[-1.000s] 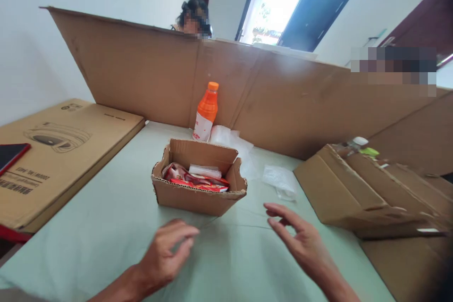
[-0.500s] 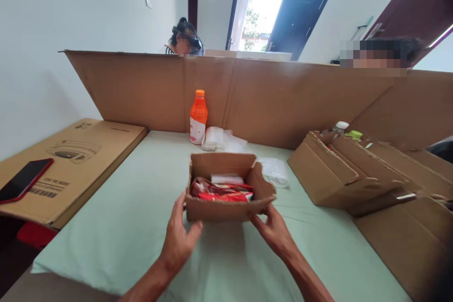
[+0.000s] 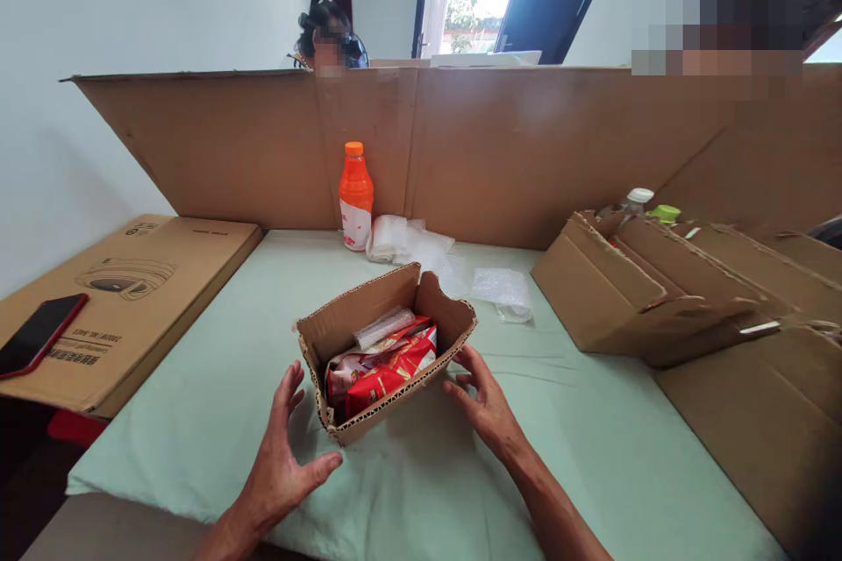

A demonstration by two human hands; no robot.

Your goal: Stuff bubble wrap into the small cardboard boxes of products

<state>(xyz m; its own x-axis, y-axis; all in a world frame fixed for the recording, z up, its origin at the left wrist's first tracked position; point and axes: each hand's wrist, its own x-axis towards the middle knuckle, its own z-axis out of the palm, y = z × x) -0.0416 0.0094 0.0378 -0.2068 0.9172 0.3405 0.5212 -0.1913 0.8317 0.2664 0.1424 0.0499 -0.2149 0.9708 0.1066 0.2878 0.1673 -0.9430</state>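
Right hand point(image 3: 483, 403): fingers spread, lying against the right corner of the small open brown cardboard box point(image 3: 388, 351), gripping nothing. Left hand point(image 3: 282, 456): fingers splayed open, hovering just beside the box's left corner. Box sitting skewed mid-bench point(image 3: 592, 456), holding red snack packets point(image 3: 388, 368). Orange plastic bottle point(image 3: 356, 197) standing behind.

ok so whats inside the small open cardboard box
The small cardboard box holds red snack packets and a clear plastic-wrapped item behind them. Anything beneath the packets is covered.
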